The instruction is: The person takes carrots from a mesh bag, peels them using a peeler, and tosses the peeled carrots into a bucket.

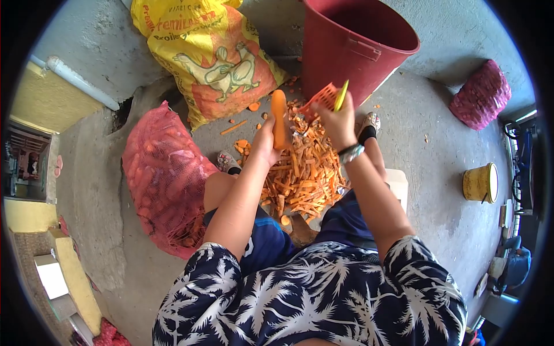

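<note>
My left hand (266,143) is wrapped around a thick peeled carrot (279,118), which points up and away from me. In my closed right hand (337,122) is a slim tool with a yellow-green handle (341,95); its working end is hidden. A bracelet circles the right wrist. Just left of that hand, an orange perforated plastic piece (320,99) shows in part, and I cannot tell whether the hand touches it. Under both hands, between my feet, lies a heap of orange carrot peelings (309,179).
A red mesh sack of carrots (164,173) stands at left, beside my leg. Beyond the heap are a yellow feed sack (225,69) and a tall red bin (334,52). At right sit a yellow bucket (476,183) and a purple-red mesh sack (482,95). Carrot scraps dot the concrete floor.
</note>
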### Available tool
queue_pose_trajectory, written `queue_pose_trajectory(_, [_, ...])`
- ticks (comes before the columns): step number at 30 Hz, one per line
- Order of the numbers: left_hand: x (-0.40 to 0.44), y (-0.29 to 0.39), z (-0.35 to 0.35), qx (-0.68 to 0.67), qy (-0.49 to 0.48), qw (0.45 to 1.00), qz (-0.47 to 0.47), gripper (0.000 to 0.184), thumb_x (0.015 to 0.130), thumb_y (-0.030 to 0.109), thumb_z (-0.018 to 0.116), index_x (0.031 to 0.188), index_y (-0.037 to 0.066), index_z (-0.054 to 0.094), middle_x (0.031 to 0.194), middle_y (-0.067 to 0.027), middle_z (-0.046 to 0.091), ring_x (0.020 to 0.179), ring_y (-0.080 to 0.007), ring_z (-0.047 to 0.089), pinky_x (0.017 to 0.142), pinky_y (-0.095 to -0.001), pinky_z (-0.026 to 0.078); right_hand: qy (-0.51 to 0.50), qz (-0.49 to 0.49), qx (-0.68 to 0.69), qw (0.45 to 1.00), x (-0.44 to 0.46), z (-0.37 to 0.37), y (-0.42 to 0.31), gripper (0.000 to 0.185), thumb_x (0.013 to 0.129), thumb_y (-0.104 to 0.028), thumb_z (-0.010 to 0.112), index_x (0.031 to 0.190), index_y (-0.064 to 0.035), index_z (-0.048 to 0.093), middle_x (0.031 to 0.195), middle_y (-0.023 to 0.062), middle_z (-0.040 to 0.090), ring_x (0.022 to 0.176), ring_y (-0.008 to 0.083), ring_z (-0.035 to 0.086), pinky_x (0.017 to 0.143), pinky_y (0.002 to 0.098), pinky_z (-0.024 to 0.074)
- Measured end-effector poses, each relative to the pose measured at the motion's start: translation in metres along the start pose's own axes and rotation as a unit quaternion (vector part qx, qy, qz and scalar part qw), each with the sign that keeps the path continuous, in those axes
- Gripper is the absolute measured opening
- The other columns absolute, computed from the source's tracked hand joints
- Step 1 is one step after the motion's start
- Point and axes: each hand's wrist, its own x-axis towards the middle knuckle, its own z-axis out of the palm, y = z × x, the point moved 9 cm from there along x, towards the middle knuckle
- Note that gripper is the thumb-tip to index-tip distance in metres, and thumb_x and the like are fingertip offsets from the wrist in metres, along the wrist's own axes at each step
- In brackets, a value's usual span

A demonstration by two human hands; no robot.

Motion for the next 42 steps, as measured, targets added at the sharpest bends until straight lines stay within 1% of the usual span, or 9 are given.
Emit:
queue_pose_trajectory(7, [0.009, -0.014, -0.018, -0.045, 0.067, 0.997, 0.023, 0.038, 0.096, 0.036, 0.03, 0.11, 0.004, 0.045, 0.097, -0.0122, 0.056, 0.08, -0.0206, 0.057, 0.07, -0.0347, 0.049, 0.052, -0.059, -0.088, 0.993, -0.05, -0.001, -0.011, 0.046, 0.069, 0.002, 0.07, 0.105, -0.0004, 0.043, 0.088, 0.0079, 0.058, 0.08, 0.0119, 0.057, 0.068, 0.0247, 0.0486])
queue_pose_trajectory(12, [-0.019, -0.001, 0.019, -0.041, 0.042, 0.998, 0.011, 0.039, 0.096, 0.033, 0.026, 0.108, 0.005, 0.049, 0.094, -0.0106, 0.059, 0.08, -0.0216, 0.059, 0.068, -0.0358, 0.049, -0.103, -0.011, -0.085, 0.991, -0.016, 0.02, -0.003, 0.044, 0.067, 0.0, 0.073, 0.104, -0.0011, 0.047, 0.088, 0.0066, 0.059, 0.08, 0.0126, 0.057, 0.068, 0.0263, 0.0488])
queue_pose_trajectory(13, [-0.006, -0.011, 0.008, -0.006, -0.095, 0.995, -0.015, 0.039, 0.096, 0.035, 0.031, 0.112, 0.004, 0.05, 0.093, -0.0098, 0.059, 0.081, -0.02, 0.06, 0.068, -0.0329, 0.05, -0.123, 0.03, -0.047, 0.991, -0.007, 0.024, 0.0, 0.044, 0.067, -0.001, 0.074, 0.103, -0.0014, 0.049, 0.091, 0.007, 0.06, 0.081, 0.0133, 0.058, 0.067, 0.0258, 0.0498])
queue_pose_trajectory(16, [-0.034, -0.003, 0.018, -0.001, -0.073, 0.996, -0.059, 0.041, 0.094, 0.037, 0.038, 0.115, 0.003, 0.048, 0.094, -0.0102, 0.059, 0.079, -0.0188, 0.06, 0.067, -0.0319, 0.05, -0.078, -0.015, 0.065, 0.995, 0.058, 0.01, 0.005, 0.046, 0.067, -0.001, 0.073, 0.105, -0.003, 0.048, 0.093, 0.0059, 0.061, 0.082, 0.0149, 0.06, 0.067, 0.0269, 0.0513])
queue_pose_trajectory(18, [-0.037, -0.002, 0.008, -0.013, -0.051, 0.997, -0.055, 0.043, 0.092, 0.039, 0.044, 0.113, 0.002, 0.049, 0.095, -0.0106, 0.059, 0.08, -0.0188, 0.061, 0.068, -0.0327, 0.051, 0.061, -0.085, -0.198, 0.975, 0.082, -0.018, -0.009, 0.045, 0.066, -0.008, 0.075, 0.101, -0.0026, 0.046, 0.081, 0.007, 0.061, 0.073, 0.0138, 0.06, 0.059, 0.0252, 0.0489])
queue_pose_trajectory(21, [-0.039, 0.015, 0.009, -0.042, -0.064, 0.997, -0.006, 0.042, 0.09, 0.041, 0.048, 0.111, 0.004, 0.049, 0.091, -0.009, 0.058, 0.081, -0.0198, 0.06, 0.07, -0.0348, 0.051, 0.132, 0.016, -0.098, 0.986, 0.077, -0.035, 0.006, 0.044, 0.066, -0.007, 0.074, 0.1, -0.0022, 0.046, 0.078, 0.0077, 0.06, 0.068, 0.0149, 0.059, 0.059, 0.0267, 0.049])
queue_pose_trajectory(33, [-0.009, -0.01, 0.003, -0.091, 0.0, 0.996, -0.005, 0.044, 0.097, 0.039, 0.024, 0.116, 0.005, 0.043, 0.102, -0.0105, 0.055, 0.088, -0.0202, 0.057, 0.077, -0.0385, 0.049, 0.006, -0.032, 0.007, 0.999, -0.047, 0.002, -0.017, 0.043, 0.07, 0.002, 0.07, 0.103, -0.0016, 0.043, 0.09, 0.0074, 0.059, 0.082, 0.0128, 0.058, 0.071, 0.0253, 0.049])
queue_pose_trajectory(40, [-0.029, 0.0, -0.001, -0.087, 0.034, 0.996, -0.003, 0.042, 0.096, 0.036, 0.03, 0.111, 0.002, 0.048, 0.091, -0.0153, 0.059, 0.077, -0.025, 0.058, 0.067, -0.0392, 0.049, -0.147, 0.004, 0.023, 0.989, -0.015, 0.036, -0.002, 0.041, 0.07, 0.002, 0.07, 0.103, -0.0017, 0.047, 0.089, 0.0056, 0.059, 0.081, 0.0128, 0.059, 0.069, 0.0255, 0.0498])
queue_pose_trajectory(42, [-0.042, 0.001, 0.003, -0.054, -0.075, 0.993, -0.072, 0.039, 0.096, 0.034, 0.034, 0.113, 0.002, 0.048, 0.094, -0.0133, 0.06, 0.077, -0.0238, 0.059, 0.067, -0.037, 0.05, -0.146, 0.069, 0.077, 0.984, 0.011, 0.039, 0.01, 0.039, 0.069, 0.003, 0.07, 0.1, -0.0021, 0.048, 0.088, 0.0048, 0.06, 0.081, 0.0126, 0.059, 0.069, 0.0252, 0.0496])
